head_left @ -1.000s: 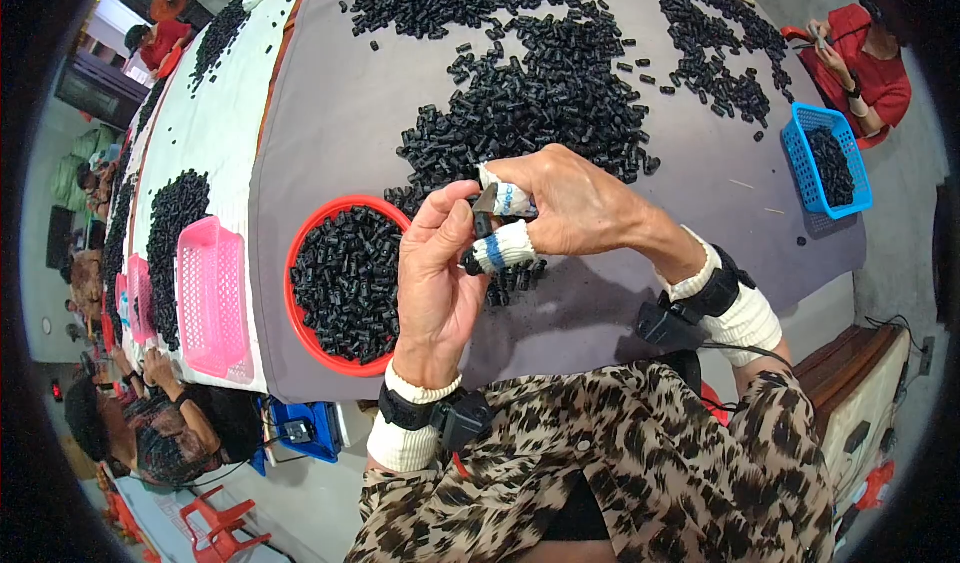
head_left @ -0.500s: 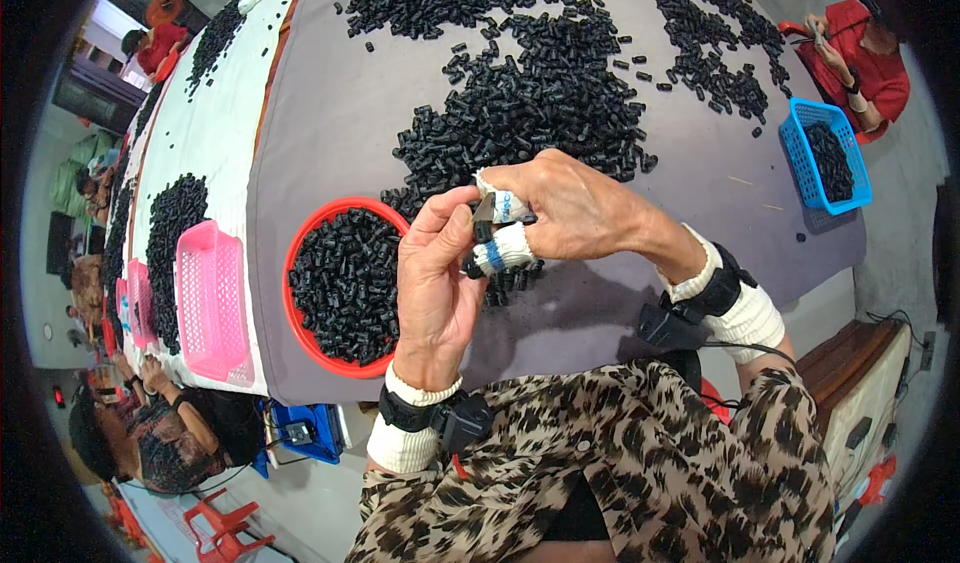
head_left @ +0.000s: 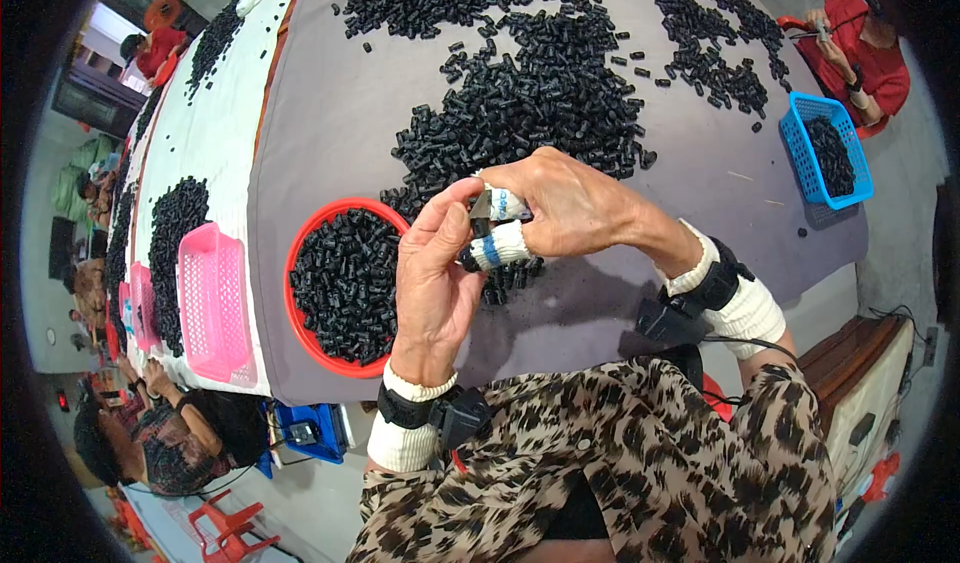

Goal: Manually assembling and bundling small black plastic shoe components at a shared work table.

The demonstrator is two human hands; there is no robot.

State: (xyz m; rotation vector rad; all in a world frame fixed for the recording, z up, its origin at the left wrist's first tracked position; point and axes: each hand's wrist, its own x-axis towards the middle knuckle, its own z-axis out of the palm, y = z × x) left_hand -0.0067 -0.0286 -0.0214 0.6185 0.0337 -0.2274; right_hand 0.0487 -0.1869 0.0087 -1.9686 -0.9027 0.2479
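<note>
Blade point(head_left: 481, 206) in the grip of the right hand point(head_left: 572, 206), I had it angled inward; the upright left hand point(head_left: 437, 275) pinched a small black piece point(head_left: 481, 228).

Worktop point(head_left: 320, 113): fairly bright, evenly lit, left edge bowed by the lens.
Right hand point(head_left: 575, 208): lit from above, pale sheen across the back; soft-edged shadow below, toward the worktop's near edge.
Left hand point(head_left: 436, 273): bright, crisp in outline, fine detail at the fingertips hard to resolve.
Pieces point(head_left: 530, 103): dark, small glints on top, merging into black masses toward the far edge.
Basket point(head_left: 797, 148): soft shadow beneath, near the right edge.
Doorway point(head_left: 110, 38): strong glare beyond the far left corner.
Person point(head_left: 175, 443): dim, stretched beyond the near left corner.
Picture corners: black, round fisheye vignette.
</note>
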